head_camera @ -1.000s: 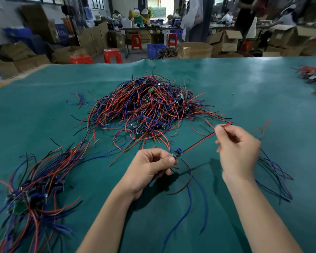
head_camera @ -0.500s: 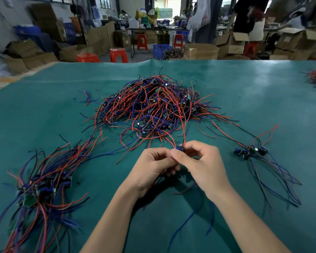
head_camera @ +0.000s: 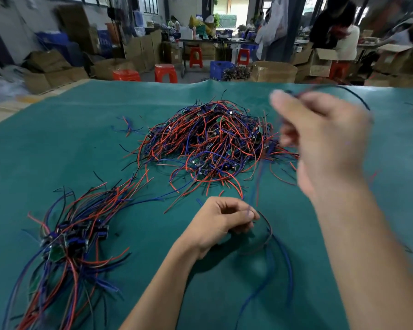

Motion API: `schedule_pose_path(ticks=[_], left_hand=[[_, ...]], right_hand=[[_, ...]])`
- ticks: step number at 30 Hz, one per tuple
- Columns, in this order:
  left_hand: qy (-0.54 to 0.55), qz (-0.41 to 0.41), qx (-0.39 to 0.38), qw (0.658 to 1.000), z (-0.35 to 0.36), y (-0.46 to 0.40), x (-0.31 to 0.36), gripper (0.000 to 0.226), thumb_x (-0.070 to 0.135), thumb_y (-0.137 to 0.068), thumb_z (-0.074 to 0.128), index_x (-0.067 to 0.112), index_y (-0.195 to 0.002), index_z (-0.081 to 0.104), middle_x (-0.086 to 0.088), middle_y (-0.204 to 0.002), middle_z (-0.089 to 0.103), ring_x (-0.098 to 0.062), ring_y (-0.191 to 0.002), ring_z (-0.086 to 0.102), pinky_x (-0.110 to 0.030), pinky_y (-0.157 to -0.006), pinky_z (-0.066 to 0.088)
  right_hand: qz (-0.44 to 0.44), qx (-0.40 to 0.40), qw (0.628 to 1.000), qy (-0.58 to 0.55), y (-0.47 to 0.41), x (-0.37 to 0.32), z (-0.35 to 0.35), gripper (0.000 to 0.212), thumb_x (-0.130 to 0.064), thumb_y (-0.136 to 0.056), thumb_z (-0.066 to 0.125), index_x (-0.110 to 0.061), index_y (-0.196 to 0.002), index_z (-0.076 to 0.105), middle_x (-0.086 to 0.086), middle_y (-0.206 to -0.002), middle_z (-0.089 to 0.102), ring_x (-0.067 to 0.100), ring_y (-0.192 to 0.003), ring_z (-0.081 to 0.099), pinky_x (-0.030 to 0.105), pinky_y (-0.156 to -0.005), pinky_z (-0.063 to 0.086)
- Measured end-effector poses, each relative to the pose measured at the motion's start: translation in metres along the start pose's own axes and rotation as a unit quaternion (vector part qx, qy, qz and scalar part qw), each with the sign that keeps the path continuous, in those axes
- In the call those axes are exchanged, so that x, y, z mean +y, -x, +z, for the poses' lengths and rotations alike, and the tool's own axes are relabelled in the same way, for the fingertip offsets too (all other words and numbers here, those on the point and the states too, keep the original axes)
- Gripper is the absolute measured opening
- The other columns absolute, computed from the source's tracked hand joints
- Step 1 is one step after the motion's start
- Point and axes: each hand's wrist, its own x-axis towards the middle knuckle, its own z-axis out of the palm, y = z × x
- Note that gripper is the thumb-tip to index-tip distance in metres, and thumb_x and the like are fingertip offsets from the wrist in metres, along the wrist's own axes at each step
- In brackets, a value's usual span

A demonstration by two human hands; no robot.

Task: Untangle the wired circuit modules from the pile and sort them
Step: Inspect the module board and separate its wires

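Hands pulling wires apart above the green table

The right hand [head_camera: 324, 139], raised and blurred, pinches thin wires [head_camera: 358, 97] in its fingers; the left hand [head_camera: 221, 221], low near the table's [head_camera: 57, 144] front edge, pinches a blue wire [head_camera: 281, 253]. The tangled pile [head_camera: 212, 141] lies mid-table, a sorted bundle [head_camera: 69, 234] front-left.

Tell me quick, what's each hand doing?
Left hand: pinching thin wires low over the table.
Right hand: raised, blurred, gripping a wire.
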Motion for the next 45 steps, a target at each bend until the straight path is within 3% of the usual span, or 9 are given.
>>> schedule_pose_path(ticks=[4, 8, 12, 15, 21, 25, 31, 39, 45], left_hand=[[0.020, 0.018, 0.030, 0.999, 0.002, -0.001, 0.002, 0.018, 0.004, -0.085, 0.067, 0.016, -0.075, 0.075, -0.009, -0.076, 0.069, -0.022, -0.070, 0.058, -0.036, -0.071, 0.044], [0.038, 0.021, 0.050, 0.998, 0.004, 0.003, 0.004, 0.025, 0.014, -0.069, 0.062, 0.030, -0.076, 0.079, 0.003, -0.081, 0.073, -0.017, -0.080, 0.061, -0.035, -0.076, 0.048], [0.047, 0.016, 0.057, 0.997, 0.003, -0.001, 0.002, 0.017, -0.006, -0.075, 0.059, -0.001, -0.087, 0.070, -0.023, -0.089, 0.064, -0.031, -0.084, 0.055, -0.043, -0.077, 0.043], [0.025, 0.006, 0.051, 0.998, 0.001, -0.004, 0.000, 0.021, -0.012, -0.089, 0.055, 0.003, -0.082, 0.067, -0.015, -0.080, 0.067, -0.022, -0.070, 0.058, -0.027, -0.065, 0.046], [0.023, -0.007, 0.040, 0.999, 0.000, -0.003, 0.001, 0.023, -0.011, -0.090, 0.053, 0.005, -0.082, 0.067, -0.007, -0.074, 0.069, -0.012, -0.061, 0.060, -0.018, -0.059, 0.047], [0.036, -0.012, 0.036, 0.999, -0.001, -0.003, 0.002, 0.019, -0.005, -0.094, 0.054, 0.004, -0.089, 0.070, -0.011, -0.078, 0.069, -0.012, -0.064, 0.059, -0.018, -0.060, 0.046], [0.062, -0.022, 0.063, 0.996, 0.000, -0.004, 0.002, 0.015, -0.007, -0.094, 0.055, 0.000, -0.099, 0.066, -0.012, -0.081, 0.069, -0.013, -0.065, 0.060, -0.019, -0.063, 0.050], [0.162, -0.043, 0.104, 0.980, -0.002, -0.010, 0.003, 0.030, 0.019, -0.104, 0.046, -0.001, -0.123, 0.059, -0.016, -0.100, 0.073, -0.024, -0.076, 0.070, -0.027, -0.069, 0.058], [0.181, -0.059, 0.144, 0.971, -0.002, -0.012, 0.002, 0.028, 0.024, -0.102, 0.051, 0.013, -0.080, 0.061, -0.005, -0.070, 0.061, -0.012, -0.057, 0.060, -0.021, -0.056, 0.053]], right_hand=[[0.081, -0.228, 0.967, 0.079, 0.007, -0.002, 0.090, 0.040, -0.036, -0.080, 0.086, 0.002, -0.073, 0.074, 0.014, -0.062, 0.067, 0.015, -0.050, 0.051, 0.023, -0.043, 0.040], [0.108, -0.442, 0.862, 0.223, 0.020, 0.025, 0.146, 0.063, -0.056, -0.085, 0.075, 0.007, -0.088, 0.072, 0.018, -0.076, 0.073, 0.018, -0.053, 0.060, 0.022, -0.043, 0.045], [0.051, -0.461, 0.758, 0.459, 0.003, 0.077, 0.133, 0.023, -0.024, -0.092, 0.063, -0.006, -0.102, 0.073, 0.021, -0.108, 0.072, 0.036, -0.094, 0.072, 0.038, -0.079, 0.061], [0.015, -0.427, 0.691, 0.583, -0.002, 0.108, 0.098, 0.030, -0.014, -0.090, 0.059, -0.014, -0.120, 0.065, 0.012, -0.126, 0.056, 0.037, -0.115, 0.060, 0.046, -0.096, 0.053], [-0.002, -0.356, 0.757, 0.548, -0.008, 0.128, 0.065, 0.006, -0.027, -0.089, 0.077, -0.028, -0.086, 0.071, 0.001, -0.108, 0.062, 0.031, -0.103, 0.063, 0.043, -0.090, 0.054], [0.065, -0.313, 0.834, 0.450, -0.023, 0.129, 0.045, 0.009, -0.020, -0.080, 0.085, -0.017, -0.076, 0.078, -0.009, -0.066, 0.069, 0.015, -0.070, 0.067, 0.020, -0.065, 0.050], [0.172, -0.125, 0.973, 0.089, -0.028, 0.108, 0.005, 0.016, 0.003, -0.091, 0.070, -0.008, -0.080, 0.069, 0.009, -0.072, 0.068, 0.014, -0.062, 0.067, 0.026, -0.063, 0.058], [0.129, -0.110, 0.985, -0.004, 0.044, 0.074, -0.039, 0.021, 0.006, -0.090, 0.068, -0.013, -0.088, 0.076, 0.007, -0.091, 0.078, 0.018, -0.085, 0.074, 0.028, -0.083, 0.060], [0.174, -0.293, 0.940, 0.029, 0.077, 0.075, -0.043, 0.029, 0.015, -0.075, 0.079, -0.014, -0.076, 0.081, 0.007, -0.099, 0.078, 0.014, -0.087, 0.074, 0.021, -0.079, 0.057]])
